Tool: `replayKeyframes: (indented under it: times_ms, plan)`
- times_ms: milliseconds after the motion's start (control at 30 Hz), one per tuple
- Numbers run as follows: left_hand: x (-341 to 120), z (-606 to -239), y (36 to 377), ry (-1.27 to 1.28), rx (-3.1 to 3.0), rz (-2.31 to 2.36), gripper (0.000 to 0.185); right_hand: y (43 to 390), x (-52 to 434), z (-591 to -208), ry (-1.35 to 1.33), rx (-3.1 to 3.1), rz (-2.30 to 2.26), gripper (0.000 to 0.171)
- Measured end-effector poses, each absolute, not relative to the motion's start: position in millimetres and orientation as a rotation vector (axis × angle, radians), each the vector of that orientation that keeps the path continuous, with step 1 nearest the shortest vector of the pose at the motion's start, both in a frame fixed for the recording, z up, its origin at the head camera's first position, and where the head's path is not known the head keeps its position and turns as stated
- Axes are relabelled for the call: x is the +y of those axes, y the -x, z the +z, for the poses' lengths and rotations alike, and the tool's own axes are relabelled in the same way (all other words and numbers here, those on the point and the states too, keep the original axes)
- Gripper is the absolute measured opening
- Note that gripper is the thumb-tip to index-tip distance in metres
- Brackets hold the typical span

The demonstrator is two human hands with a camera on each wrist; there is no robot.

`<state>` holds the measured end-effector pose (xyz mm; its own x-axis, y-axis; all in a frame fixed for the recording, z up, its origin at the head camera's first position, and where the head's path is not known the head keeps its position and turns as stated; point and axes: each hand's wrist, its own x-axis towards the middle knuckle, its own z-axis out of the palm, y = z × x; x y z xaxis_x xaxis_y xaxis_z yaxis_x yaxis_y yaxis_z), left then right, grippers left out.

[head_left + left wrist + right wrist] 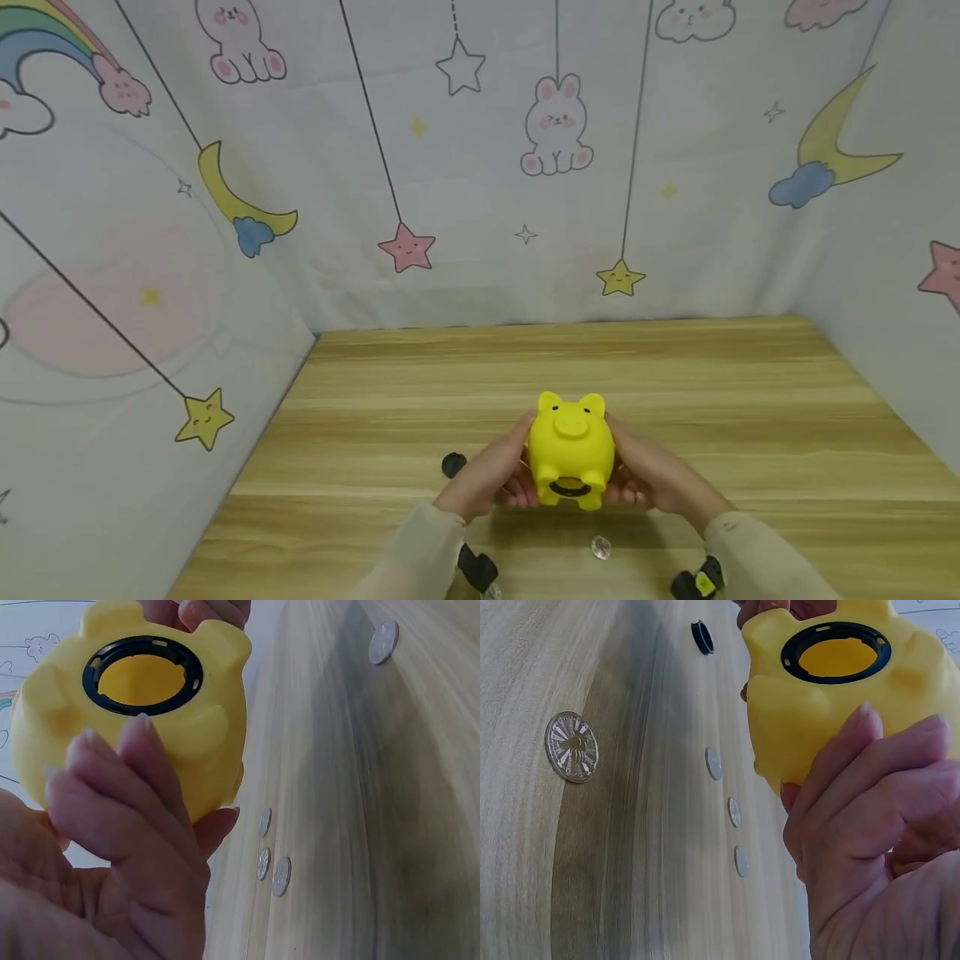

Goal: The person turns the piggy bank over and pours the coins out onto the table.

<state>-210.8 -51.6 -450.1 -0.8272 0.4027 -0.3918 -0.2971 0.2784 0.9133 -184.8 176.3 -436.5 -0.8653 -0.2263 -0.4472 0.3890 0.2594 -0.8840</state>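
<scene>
A yellow piggy bank (pixel 572 450) is held off the table, its snout towards me and its belly tipped into view. My left hand (pixel 495 475) grips it on the left side, and my right hand (pixel 651 471) grips the right side. In the left wrist view, fingertips lie against the belly beside a round hole edged by a black ring (pixel 142 712). That hole is uncovered, and yellow shows through it. A black cap (pixel 453 464) lies on the table next to my left hand, and it also appears in the right wrist view (pixel 702 637).
On the wood-grain table (pixel 420 375) lies a clear-looking coin (pixel 601 547) below the piggy bank. Several more coins are scattered about, such as one silver coin (pixel 281 876) in the left wrist view. A white printed cloth (pixel 480 183) walls the back and sides.
</scene>
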Motion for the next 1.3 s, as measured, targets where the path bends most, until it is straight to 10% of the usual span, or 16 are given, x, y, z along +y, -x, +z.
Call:
replayKeyframes:
  times_ms: [1300]
  plan:
    - [-58.3,-451.8,219.2,-0.285,1.901,1.785,0.071,188.1,179.6,-443.1,-0.057,2.053,-1.963,0.073]
